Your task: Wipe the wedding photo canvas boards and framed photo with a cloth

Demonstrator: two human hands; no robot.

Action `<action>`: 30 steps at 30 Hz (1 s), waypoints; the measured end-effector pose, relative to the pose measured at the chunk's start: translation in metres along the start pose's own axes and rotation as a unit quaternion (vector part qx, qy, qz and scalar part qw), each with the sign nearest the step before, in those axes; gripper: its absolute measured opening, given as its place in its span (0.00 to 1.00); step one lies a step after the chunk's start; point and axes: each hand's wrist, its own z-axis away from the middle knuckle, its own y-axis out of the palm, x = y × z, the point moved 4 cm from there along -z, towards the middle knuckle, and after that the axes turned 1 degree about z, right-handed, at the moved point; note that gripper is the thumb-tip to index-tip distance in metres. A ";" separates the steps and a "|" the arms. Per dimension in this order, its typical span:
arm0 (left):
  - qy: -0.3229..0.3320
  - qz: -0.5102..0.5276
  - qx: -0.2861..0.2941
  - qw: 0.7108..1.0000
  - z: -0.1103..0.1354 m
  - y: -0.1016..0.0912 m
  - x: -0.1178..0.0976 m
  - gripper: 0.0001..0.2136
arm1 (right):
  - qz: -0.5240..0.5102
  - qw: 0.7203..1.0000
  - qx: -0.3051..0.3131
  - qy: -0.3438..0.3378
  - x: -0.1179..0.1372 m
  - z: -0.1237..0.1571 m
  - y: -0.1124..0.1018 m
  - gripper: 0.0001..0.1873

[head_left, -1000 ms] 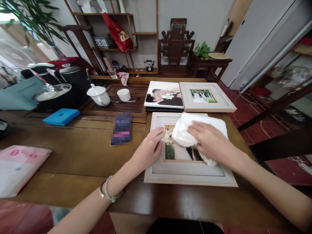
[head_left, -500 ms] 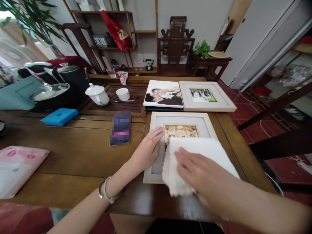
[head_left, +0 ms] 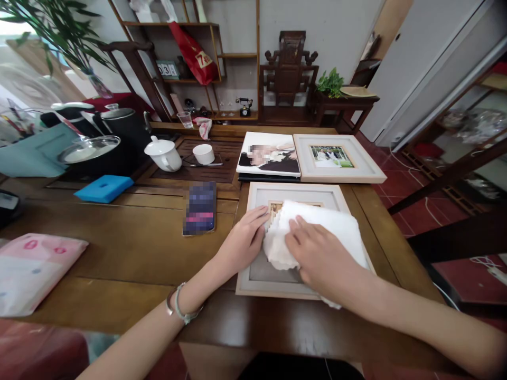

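A pale picture frame [head_left: 261,277] lies flat on the wooden table [head_left: 119,248] in front of me. My right hand [head_left: 320,253] presses a white cloth [head_left: 336,224] onto the frame's glass, fingers stretched over it. The cloth hides most of the photo. My left hand [head_left: 241,240] rests flat and open on the frame's left border, holding it steady. A bracelet sits on my left wrist.
Beyond the frame lie a photo print [head_left: 269,153] and a second framed picture [head_left: 340,158]. A phone [head_left: 199,207] lies left of the frame. A tea tray with white teapot [head_left: 162,154] and cup [head_left: 204,153], a blue box [head_left: 103,188] and a pink packet [head_left: 31,269] sit further left.
My right hand swept the cloth from the frame's upper part down to its near edge, then back up toward the middle left. The left hand has stayed on the frame's left border.
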 end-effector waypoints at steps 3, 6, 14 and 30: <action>-0.007 0.017 -0.012 1.000 -0.001 0.000 0.002 0.17 | 0.011 0.999 0.012 -0.052 0.028 -0.002 -0.007 0.23; -0.008 0.034 -0.016 0.999 -0.001 -0.001 0.004 0.18 | -0.001 0.993 -0.015 -0.118 0.054 0.007 -0.017 0.20; -0.001 0.036 0.001 0.999 0.001 -0.002 0.004 0.18 | -0.023 0.967 -0.176 -0.185 0.061 0.068 -0.009 0.08; 0.010 0.007 0.018 1.000 0.001 -0.002 0.001 0.19 | -0.013 0.991 -0.123 0.044 -0.143 0.023 0.037 0.30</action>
